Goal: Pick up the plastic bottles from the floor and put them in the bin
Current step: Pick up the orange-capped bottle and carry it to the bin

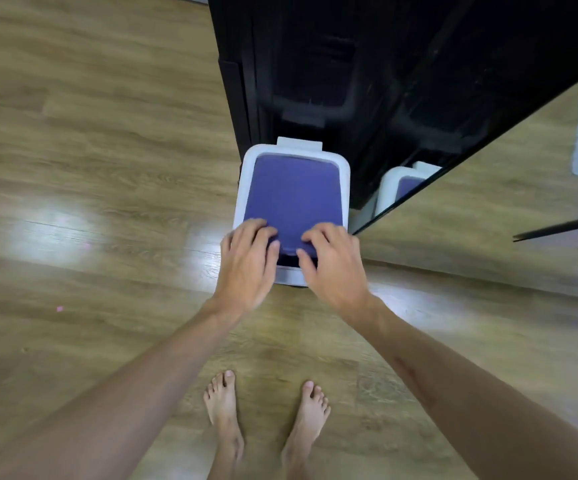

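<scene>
- The white plastic bin with a flat purple lid stands on the wooden floor, its back against the foot of a glossy black cabinet.
- No plastic bottle shows anywhere on the floor, so where they lie cannot be told; empty ones would likely be light, smooth and easily crushed, best taken round the middle or neck.
- The left hand curls its fingers over the lid's near-left edge, thumb tucked at the front; the right hand does the same at the near-right edge. Both appear to grip the lid, which looks stiff and light, probably hinged at the white tab at the back.
- The bin's inside is hidden under the lid and its front wall behind the hands.
- Bare feet stand just before the bin.
- A mirror panel to the right repeats the bin; motion blur softens the fingertips.
</scene>
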